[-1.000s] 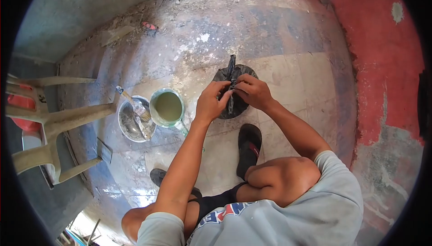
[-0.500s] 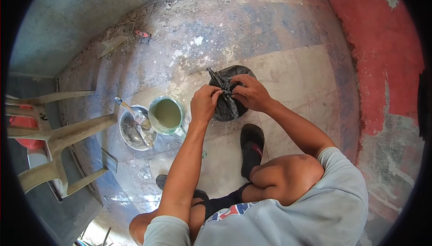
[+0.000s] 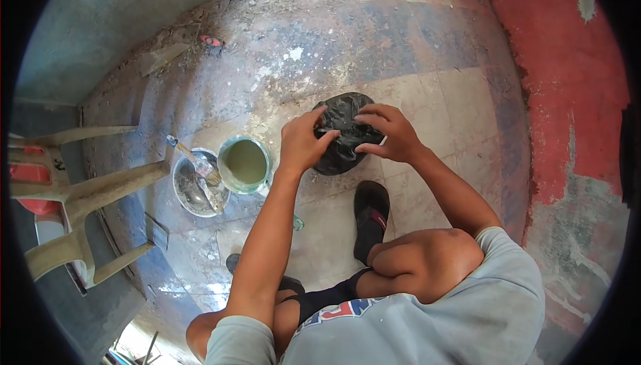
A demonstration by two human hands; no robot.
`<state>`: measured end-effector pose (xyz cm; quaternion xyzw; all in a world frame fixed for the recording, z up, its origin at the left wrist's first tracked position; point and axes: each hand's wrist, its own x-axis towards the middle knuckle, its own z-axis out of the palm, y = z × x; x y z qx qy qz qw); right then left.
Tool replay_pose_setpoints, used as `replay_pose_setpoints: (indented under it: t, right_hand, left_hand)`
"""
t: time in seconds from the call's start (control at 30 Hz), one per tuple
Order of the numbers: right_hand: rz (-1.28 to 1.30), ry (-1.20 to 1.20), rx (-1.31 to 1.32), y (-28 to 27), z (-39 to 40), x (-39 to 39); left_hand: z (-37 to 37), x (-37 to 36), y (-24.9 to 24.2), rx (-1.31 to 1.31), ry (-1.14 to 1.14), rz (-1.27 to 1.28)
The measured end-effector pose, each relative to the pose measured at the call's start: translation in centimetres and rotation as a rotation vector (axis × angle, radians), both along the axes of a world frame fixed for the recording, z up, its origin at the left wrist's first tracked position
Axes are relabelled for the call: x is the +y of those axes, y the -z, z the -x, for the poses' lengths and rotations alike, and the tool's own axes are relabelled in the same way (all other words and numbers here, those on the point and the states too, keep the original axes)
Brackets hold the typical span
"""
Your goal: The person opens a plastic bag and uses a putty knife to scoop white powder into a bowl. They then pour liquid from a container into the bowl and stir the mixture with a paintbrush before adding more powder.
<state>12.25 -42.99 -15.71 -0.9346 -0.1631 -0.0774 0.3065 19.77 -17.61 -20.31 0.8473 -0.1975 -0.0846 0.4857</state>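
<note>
A round, black plastic bag (image 3: 344,113) sits on the tiled floor in front of me, its wrinkled top pressed low. At its left side, my left hand (image 3: 304,141) has its thumb and fingers apart, the tips over the bag. My right hand (image 3: 392,134) is at the opposite side, fingers curved and spread from the thumb, also over the bag's edge. Neither hand grips the plastic. Whatever the bag contains is hidden.
Left of the bag stands a pitcher (image 3: 245,163) of murky greenish liquid, beside a metal bowl (image 3: 183,191) holding a paint brush (image 3: 193,157) and another tool. A plastic chair (image 3: 110,185) lies at the left. A red-and-black object (image 3: 211,41) rests near the wall. My shoe (image 3: 370,208) is close by.
Both hands have let go of the bag's gathered, twisted top and their fingers have spread. That top, which stuck up before, now lies flatter.
</note>
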Motion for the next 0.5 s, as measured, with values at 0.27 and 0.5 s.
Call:
replay_pose_setpoints:
  t: [0.27, 0.5]
  right_hand:
    - [-0.225, 0.012, 0.081, 1.7, 0.5, 1.0]
    - [-1.128, 0.382, 0.369, 5.4, 2.7, -2.8]
  left_hand:
    - [-0.7, 1.4, 0.7, 0.184, -0.139, 0.112]
    - [0.0, 1.7, 1.8, 0.305, -0.084, 0.183]
